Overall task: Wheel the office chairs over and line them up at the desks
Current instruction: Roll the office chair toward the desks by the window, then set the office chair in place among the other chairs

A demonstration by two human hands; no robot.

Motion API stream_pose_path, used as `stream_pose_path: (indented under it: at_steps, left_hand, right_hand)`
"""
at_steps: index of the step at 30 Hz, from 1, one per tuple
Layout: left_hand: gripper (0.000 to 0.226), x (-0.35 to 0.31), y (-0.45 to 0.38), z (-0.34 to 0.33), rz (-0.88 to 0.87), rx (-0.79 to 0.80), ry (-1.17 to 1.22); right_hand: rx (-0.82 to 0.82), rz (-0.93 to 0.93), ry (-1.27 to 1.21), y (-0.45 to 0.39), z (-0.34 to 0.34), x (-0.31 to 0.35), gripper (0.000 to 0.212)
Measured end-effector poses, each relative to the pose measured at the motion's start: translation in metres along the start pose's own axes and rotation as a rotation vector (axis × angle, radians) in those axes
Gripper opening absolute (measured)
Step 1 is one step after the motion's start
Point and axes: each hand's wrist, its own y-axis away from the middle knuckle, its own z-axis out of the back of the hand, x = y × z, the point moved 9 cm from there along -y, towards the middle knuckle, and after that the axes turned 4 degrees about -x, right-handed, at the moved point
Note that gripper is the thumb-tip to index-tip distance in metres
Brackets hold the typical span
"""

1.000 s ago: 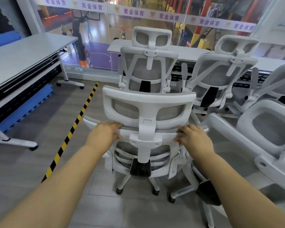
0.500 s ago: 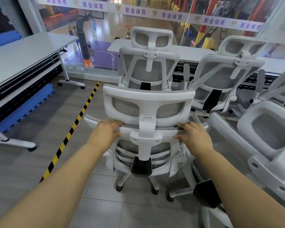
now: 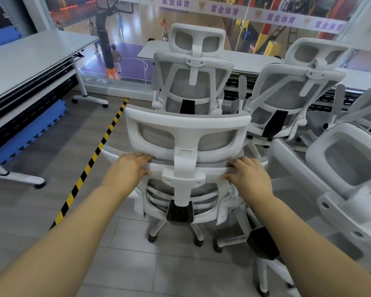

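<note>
A white mesh office chair (image 3: 186, 133) stands right in front of me with its back toward me. My left hand (image 3: 130, 168) grips the top edge of its backrest to the left of the headrest post. My right hand (image 3: 250, 176) grips the same edge to the right, fingers curled over it. Ahead, two more white chairs (image 3: 193, 82) (image 3: 296, 86) face a long white desk (image 3: 255, 58) along the glass wall. The nearer of them stands directly beyond my chair.
Another white chair (image 3: 341, 168) crowds in close at my right, its base beside my chair's castors. A white desk (image 3: 30, 58) with blue foam mats (image 3: 30, 129) beneath stands at the left. Yellow-black floor tape (image 3: 90, 163) runs diagonally left of the chair.
Both hands keep the same hold on the chair back. The view has shifted only slightly, with the chairs ahead a touch further right.
</note>
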Motion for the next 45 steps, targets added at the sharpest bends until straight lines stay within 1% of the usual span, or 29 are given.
stream_pose_path:
  at_steps: [9, 13, 17, 21, 25, 28, 31, 33, 35, 37, 41, 43, 45]
  left_hand:
    - [0.036, 0.004, 0.011, 0.005, -0.026, -0.019, 0.006]
    - [0.037, 0.007, 0.013, 0.006, -0.009, 0.0, -0.005]
    - [0.037, 0.004, 0.015, 0.008, -0.028, -0.026, 0.035]
    - [0.039, 0.005, 0.016, 0.009, -0.045, -0.047, 0.01]
    - [0.038, 0.005, 0.02, 0.013, -0.034, -0.06, -0.053]
    - [0.034, 0.0, 0.03, 0.021, 0.008, -0.087, -0.076]
    - [0.037, -0.008, 0.049, 0.028, 0.055, -0.097, -0.124]
    - [0.036, -0.013, 0.065, 0.026, 0.074, -0.08, -0.152]
    - [0.029, -0.022, 0.084, 0.02, 0.102, -0.045, -0.158]
    - [0.023, -0.035, 0.105, 0.009, 0.137, -0.001, -0.154]
    - [0.026, -0.078, 0.146, -0.017, 0.126, 0.075, -0.198]
    - [0.029, -0.106, 0.166, -0.035, 0.122, 0.125, -0.21]
    - [0.024, -0.136, 0.183, -0.053, 0.084, 0.168, -0.213]
  right_hand:
    - [-0.037, 0.016, 0.004, 0.011, 0.001, 0.008, 0.035]
    - [-0.035, 0.012, -0.002, 0.013, 0.001, 0.011, 0.034]
    - [-0.019, 0.0, -0.012, 0.015, 0.002, 0.011, 0.037]
    - [0.037, 0.016, 0.046, 0.016, 0.001, 0.015, 0.042]
    - [0.178, 0.012, 0.105, 0.018, 0.007, 0.018, 0.045]
    - [0.223, 0.003, 0.11, 0.025, 0.022, 0.013, 0.047]
    - [0.244, 0.0, 0.13, 0.038, 0.04, 0.002, 0.047]
    - [0.288, 0.007, 0.135, 0.053, 0.051, -0.008, 0.045]
    - [0.347, 0.011, 0.132, 0.072, 0.059, -0.021, 0.04]
    - [0.4, 0.029, 0.16, 0.096, 0.064, -0.036, 0.042]
    - [0.449, 0.059, 0.214, 0.149, 0.08, -0.067, 0.045]
    - [0.464, 0.066, 0.23, 0.181, 0.092, -0.088, 0.037]
    - [0.482, 0.041, 0.218, 0.209, 0.104, -0.112, 0.024]
